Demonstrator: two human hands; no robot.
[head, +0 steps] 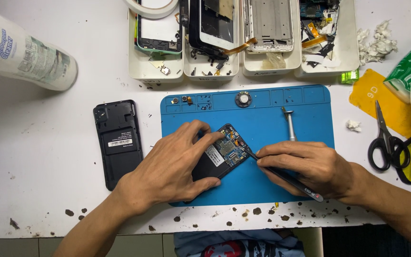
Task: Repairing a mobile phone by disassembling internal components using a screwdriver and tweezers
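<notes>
White surface (48,143) is covered by a blue mat (281,185), where an opened phone (220,152) is pinned under the left hand (172,166). Black tweezers (281,176) are pinched tight in the right hand (310,166), tips touching the phone's board.

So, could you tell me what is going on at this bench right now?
A person is working on an opened phone that lies on a blue mat. The left hand presses down on the phone to steady it, while the right hand holds black tweezers with the tips at the exposed circuit board. The phone's black back cover lies off the mat to the left, a screwdriver rests on the mat, and white trays of phone parts stand behind.
</notes>
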